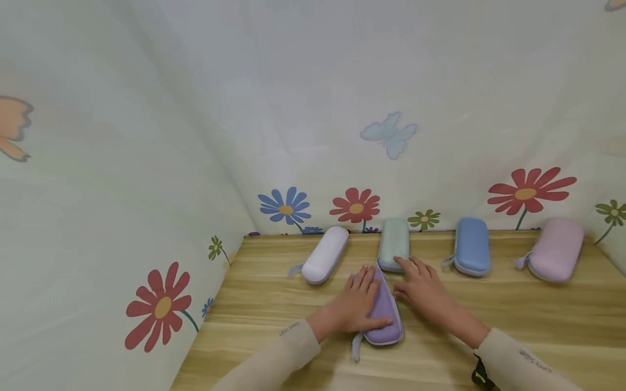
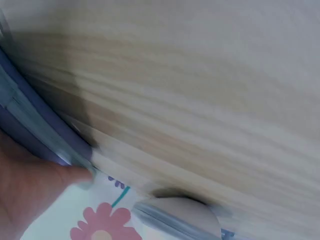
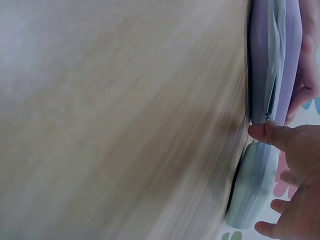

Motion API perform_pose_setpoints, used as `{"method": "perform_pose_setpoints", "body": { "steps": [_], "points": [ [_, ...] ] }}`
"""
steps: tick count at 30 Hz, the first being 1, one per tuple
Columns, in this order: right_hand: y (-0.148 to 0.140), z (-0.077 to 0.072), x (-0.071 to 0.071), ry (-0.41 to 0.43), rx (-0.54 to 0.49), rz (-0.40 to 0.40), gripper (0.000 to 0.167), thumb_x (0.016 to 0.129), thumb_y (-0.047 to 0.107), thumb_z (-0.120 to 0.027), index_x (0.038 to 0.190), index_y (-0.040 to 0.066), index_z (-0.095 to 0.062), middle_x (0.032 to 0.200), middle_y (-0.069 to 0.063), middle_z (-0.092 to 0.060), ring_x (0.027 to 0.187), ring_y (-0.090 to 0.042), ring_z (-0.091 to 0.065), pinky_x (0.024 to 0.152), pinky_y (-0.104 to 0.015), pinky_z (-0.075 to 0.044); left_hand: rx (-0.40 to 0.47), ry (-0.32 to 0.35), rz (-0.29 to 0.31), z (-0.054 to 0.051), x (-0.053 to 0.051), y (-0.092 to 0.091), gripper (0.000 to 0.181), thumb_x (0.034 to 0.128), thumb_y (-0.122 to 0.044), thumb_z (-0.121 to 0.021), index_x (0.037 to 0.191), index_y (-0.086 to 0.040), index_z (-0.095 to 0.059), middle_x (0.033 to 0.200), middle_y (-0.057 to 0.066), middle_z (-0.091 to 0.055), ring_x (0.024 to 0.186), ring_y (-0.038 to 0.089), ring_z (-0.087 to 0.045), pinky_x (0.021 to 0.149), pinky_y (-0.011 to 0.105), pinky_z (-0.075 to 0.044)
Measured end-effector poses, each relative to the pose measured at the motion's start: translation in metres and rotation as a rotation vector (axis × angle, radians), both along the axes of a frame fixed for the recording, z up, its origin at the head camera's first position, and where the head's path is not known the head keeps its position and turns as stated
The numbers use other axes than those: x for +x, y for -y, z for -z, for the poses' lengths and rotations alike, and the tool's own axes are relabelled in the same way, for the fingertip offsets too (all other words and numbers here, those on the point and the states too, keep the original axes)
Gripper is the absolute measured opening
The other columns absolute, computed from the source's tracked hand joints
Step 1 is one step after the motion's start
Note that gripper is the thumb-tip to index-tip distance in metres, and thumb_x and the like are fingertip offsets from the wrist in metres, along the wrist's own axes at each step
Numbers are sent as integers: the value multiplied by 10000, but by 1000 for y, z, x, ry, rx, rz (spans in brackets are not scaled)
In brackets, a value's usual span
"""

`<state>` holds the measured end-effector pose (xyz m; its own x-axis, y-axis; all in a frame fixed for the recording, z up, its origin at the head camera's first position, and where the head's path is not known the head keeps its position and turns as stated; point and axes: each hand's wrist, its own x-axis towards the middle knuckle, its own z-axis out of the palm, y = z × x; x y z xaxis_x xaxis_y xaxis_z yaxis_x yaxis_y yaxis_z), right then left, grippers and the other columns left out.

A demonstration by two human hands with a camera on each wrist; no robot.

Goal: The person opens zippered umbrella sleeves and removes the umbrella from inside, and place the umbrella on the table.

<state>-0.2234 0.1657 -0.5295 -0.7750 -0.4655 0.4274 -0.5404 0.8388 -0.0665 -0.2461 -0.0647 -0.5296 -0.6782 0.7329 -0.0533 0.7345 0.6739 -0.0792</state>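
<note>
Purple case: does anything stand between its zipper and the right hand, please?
Nothing visible does: the right hand has its thumb at the zipper. The pale green case lies just past the far end of the purple case, not between.

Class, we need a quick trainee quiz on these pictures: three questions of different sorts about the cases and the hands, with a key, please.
1. What colour is the case under the left hand?

2. True or false: the blue case lies between the white and green cases.

3. How many cases lie on the table in the head view?
A) four
B) five
C) six

Key:
1. Purple; the hand rests on the purple case.
2. False; it lies between the green case and the pink case.
3. B
</note>
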Motion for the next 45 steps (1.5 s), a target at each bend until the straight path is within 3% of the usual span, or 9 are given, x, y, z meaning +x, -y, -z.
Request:
{"method": "perform_pose_setpoints", "body": {
  "steps": [4,11,15,20,25,30,35,38,45],
  "points": [
    [3,2,0,16,-21,27,68,880,260,-801,849,249,-740,1485,-170,-478,1306,-526,-455,925,-704,-427,-5,15,-8,-4,3,1,984,934,-818,-286,1602,-97,-251,1694,186,-60,1560,367,-53,1177,581,-270],
    [6,0,2,28,-32,3,77,885,235,-794,837,247,-734,1467,-195,-489,1281,-518,-464,893,-701,-442,132,118,-466,-12,42,-36,996,937,-786,-377,1570,-19,-313,1658,285,-103,1510,515,-114,1134,671,-264],
    [7,-5,0,27,-20,8,39,887,229,-791,867,242,-759,1474,-199,-478,1290,-532,-452,909,-712,-429,133,129,-572,-12,49,-51,1039,933,-742,-442,1609,7,-191,1652,308,-73,1518,498,-92,1198,564,-224],
    [5,-7,0,29,-6,21,33,883,227,-796,876,246,-770,1461,-200,-489,1289,-529,-459,912,-716,-430,60,83,-477,-6,42,-45,968,950,-626,-470,1614,5,-158,1660,277,-82,1527,462,-109,1210,519,-224],
    [2,-3,-4,38,-17,50,56,900,246,-781,952,231,-799,1454,-207,-492,1283,-526,-460,906,-710,-436,-58,71,-240,-7,30,-19,940,968,-593,-490,1634,-48,-111,1685,216,-62,1541,411,-111,1191,517,-273],
    [-1,-3,-6,86,-78,82,50,925,244,-750,882,224,-769,1487,-216,-464,1320,-541,-412,931,-736,-398,-170,99,-22,-17,16,8,923,1006,-551,-489,1645,-109,9,1708,127,64,1561,363,-36,1210,501,-245],
    [-1,-3,-4,85,-69,57,49,921,244,-757,872,240,-753,1488,-217,-461,1316,-545,-415,906,-729,-419,-183,121,18,-23,13,17,883,1023,-533,-474,1649,-158,25,1713,60,93,1570,318,-14,1221,479,-223],
    [1,-2,-3,58,-49,67,41,909,251,-770,874,241,-751,1476,-214,-474,1306,-539,-426,889,-716,-439,-136,121,-65,-21,21,13,844,1021,-516,-476,1655,-182,-30,1718,53,39,1569,315,-44,1207,527,-235],
    [3,-4,0,2,-25,64,54,878,234,-804,886,217,-753,1458,-220,-489,1297,-534,-446,889,-697,-452,113,60,-518,-3,47,-12,850,1021,-601,-399,1636,-71,-148,1681,224,-97,1537,433,-118,1141,699,-196]
  ]
}}
